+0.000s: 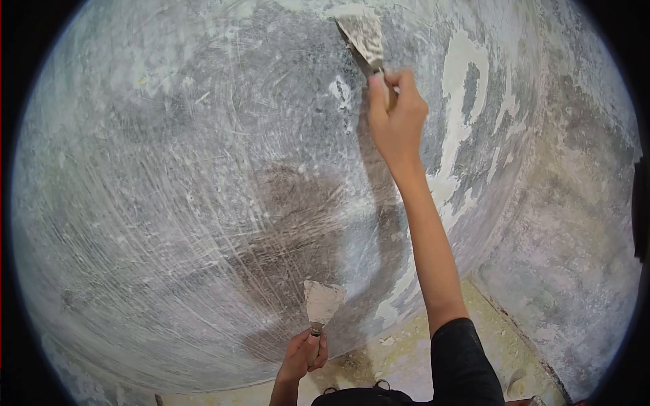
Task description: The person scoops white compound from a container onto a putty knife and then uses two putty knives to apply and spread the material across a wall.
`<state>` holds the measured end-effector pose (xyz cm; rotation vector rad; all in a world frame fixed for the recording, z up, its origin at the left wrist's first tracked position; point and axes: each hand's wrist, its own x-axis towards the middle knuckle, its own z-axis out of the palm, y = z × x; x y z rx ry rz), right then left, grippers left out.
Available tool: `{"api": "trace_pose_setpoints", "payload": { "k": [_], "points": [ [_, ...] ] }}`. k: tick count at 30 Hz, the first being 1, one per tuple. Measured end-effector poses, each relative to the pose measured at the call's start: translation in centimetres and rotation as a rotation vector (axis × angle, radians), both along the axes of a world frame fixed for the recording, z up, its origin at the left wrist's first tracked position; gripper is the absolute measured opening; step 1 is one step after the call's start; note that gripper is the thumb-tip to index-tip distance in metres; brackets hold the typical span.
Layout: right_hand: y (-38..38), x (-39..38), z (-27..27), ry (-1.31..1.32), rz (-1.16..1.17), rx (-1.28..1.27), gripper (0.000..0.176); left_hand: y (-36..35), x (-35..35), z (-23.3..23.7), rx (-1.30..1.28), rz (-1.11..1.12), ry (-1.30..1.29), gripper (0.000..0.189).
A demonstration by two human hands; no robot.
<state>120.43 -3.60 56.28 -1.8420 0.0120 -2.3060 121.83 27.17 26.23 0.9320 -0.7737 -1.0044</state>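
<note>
My right hand [399, 122] is stretched up the wall and closed around the handle of a putty knife [364, 32]. That blade is smeared with pale putty, and its broad edge is up against the grey wall [203, 122]. Low down near my body, my left hand [303, 355] grips a second putty knife [323, 302] by its handle. Its blade points upward, coated with whitish putty, in front of the lower wall. A small white dab of putty [340, 93] sticks to the wall just left of my right hand.
Larger patches of white putty [457, 101] run down the wall on the right. An adjoining wall [569, 257] meets it at a corner. The floor [504, 338] below is yellowish and strewn with crumbs. Shadows of my arms and body fall across the wall.
</note>
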Motion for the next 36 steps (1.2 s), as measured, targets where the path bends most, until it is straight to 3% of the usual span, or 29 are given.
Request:
{"api": "trace_pose_setpoints", "payload": {
  "k": [5,8,12,14,17,20,24,28,36],
  "points": [
    [0.1,-0.5,-0.2,-0.117,0.032,0.047,0.015,0.0,0.1,-0.3,0.008,0.023,0.019,0.032],
    [0.0,-0.3,1.0,-0.042,-0.041,-0.042,0.014,-0.3,0.0,0.1,-0.006,0.008,-0.001,0.032],
    [-0.1,-2.4,-3.5,0.084,-0.008,0.106,0.016,-0.1,-0.1,0.3,-0.027,0.025,-0.001,0.034],
    [1.0,-3.9,-6.5,0.021,0.299,0.319,0.017,-0.1,0.5,0.5,-0.015,0.116,-0.054,0.035],
    [4.4,-7.8,-8.5,0.190,0.956,0.685,0.016,1.4,1.7,2.2,-0.012,0.199,-0.070,0.035],
    [4.8,-9.5,-10.4,0.359,1.208,0.717,0.018,2.0,2.7,5.6,-0.122,0.192,-0.133,0.034],
    [5.0,-10.9,-11.5,0.441,1.343,0.763,0.018,1.4,3.0,9.7,-0.255,0.150,-0.267,0.032],
    [5.3,-11.6,-12.2,0.474,1.352,0.760,0.019,-0.1,2.5,12.3,-0.218,0.094,-0.389,0.034],
    [5.9,-13.1,-12.5,0.518,1.297,0.739,0.016,-2.0,1.9,12.9,-0.143,0.081,-0.380,0.035]
  ]
}}
